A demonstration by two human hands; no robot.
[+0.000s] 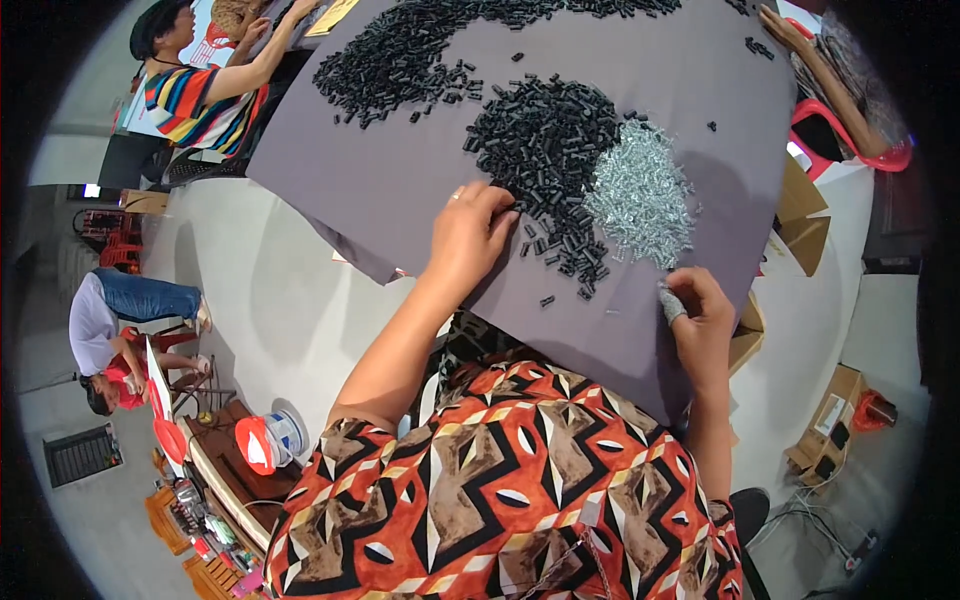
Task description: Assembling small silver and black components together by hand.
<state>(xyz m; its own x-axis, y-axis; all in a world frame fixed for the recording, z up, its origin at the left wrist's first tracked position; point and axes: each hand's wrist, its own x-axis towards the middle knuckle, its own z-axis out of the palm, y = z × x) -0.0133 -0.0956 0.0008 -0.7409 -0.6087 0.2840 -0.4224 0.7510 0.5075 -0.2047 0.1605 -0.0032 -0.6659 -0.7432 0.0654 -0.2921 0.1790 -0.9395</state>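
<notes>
- The left hand [465, 238] reaches over the near edge of the grey cloth [735, 110]; its thumb and fingertips draw together at the nearer black pile [545, 130], though whether they grip a piece cannot be told.
- The right hand [703, 325], a grey wrap [672, 303] on one digit, is curled close to the table's right edge, just below the silver pile [640, 195]; whether it pinches anything is too small to tell.
- Between the hands lie scattered black pieces, one [547, 301] near the front edge, with a strip of cloth before the patterned shirt [500, 480].
- The two piles touch; more cloth separates them from the right edge.
- A larger black heap [390, 65] spreads across the far side.
- Beyond the left edge, a co-worker in stripes [205, 105] sits near the far corner; pale floor [300, 340] runs below, with a bucket [285, 437].
- Cardboard boxes [830, 425] stand to the right.
</notes>
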